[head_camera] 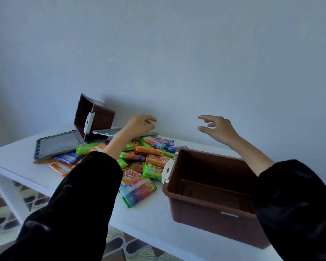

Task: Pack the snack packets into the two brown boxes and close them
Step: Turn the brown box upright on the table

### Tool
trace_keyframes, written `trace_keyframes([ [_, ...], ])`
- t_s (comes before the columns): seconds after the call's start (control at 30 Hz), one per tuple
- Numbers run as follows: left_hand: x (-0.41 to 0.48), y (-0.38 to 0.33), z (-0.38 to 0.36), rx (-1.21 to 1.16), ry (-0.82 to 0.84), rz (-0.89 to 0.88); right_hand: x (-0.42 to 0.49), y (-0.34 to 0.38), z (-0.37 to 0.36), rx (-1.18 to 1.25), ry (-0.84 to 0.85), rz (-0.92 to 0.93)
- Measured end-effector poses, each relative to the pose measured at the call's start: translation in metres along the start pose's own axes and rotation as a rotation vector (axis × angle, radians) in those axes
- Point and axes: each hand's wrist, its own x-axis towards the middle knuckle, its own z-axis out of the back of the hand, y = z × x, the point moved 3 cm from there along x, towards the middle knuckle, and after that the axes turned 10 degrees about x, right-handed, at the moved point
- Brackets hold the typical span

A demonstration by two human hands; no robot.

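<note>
A heap of green, orange and blue snack packets [139, 162] lies in the middle of the white table [151, 219]. An upright brown box [211, 210] stands empty at the front right, with a white latch on its left side. A second brown box [95, 117] lies tipped on its side at the back left, its mouth facing left. My left hand [139, 125] hovers over the far side of the heap, fingers apart and holding nothing. My right hand [218, 129] floats above the table behind the upright box, also spread and empty.
Two grey lids lie flat by the tipped box: one [56, 145] at the back left, one [109, 132] behind the heap. A plain wall rises just behind the table. A patterned floor [6, 217] shows below the table's left and front edges.
</note>
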Motion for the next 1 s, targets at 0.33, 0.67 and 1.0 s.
trace_keyframes([
  [0.33, 0.081, 0.132, 0.036, 0.080, 0.066, 0.160, 0.126, 0.035, -0.130, -0.031, 0.132, 0.006],
  [0.67, 0.162, 0.249, -0.015, 0.180, 0.266, 0.244, 0.213, 0.004, -0.265, -0.083, 0.319, -0.143],
  [1.0, 0.192, 0.303, -0.072, 0.448, 0.551, 0.328, 0.233, -0.048, -0.316, -0.096, 0.375, -0.547],
])
